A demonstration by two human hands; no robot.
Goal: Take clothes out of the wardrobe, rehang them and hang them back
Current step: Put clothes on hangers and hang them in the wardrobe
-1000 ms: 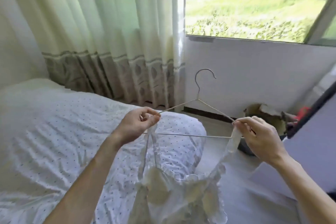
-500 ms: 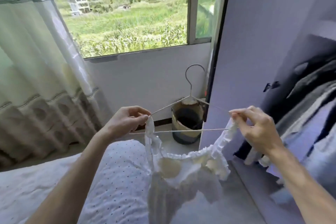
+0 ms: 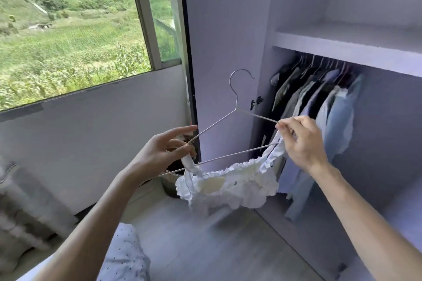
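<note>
A thin metal wire hanger is held up in front of the open wardrobe. A white ruffled top hangs from it by its two straps. My left hand pinches the hanger's left end and the left strap. My right hand pinches the right end together with the right strap. The hanger's hook points up, clear of the rail. Several shirts and jackets hang on the wardrobe rail to the right of the hanger.
The open wardrobe door stands just behind the hanger. A round basket sits on the floor under my left hand. The dotted bedcover lies at the lower left, below the window. A shelf spans the wardrobe above the rail.
My view has swung right from the bed and curtain to the open wardrobe. Both hands carried the hanger with the white top along, and my left fingers have loosened a little.
</note>
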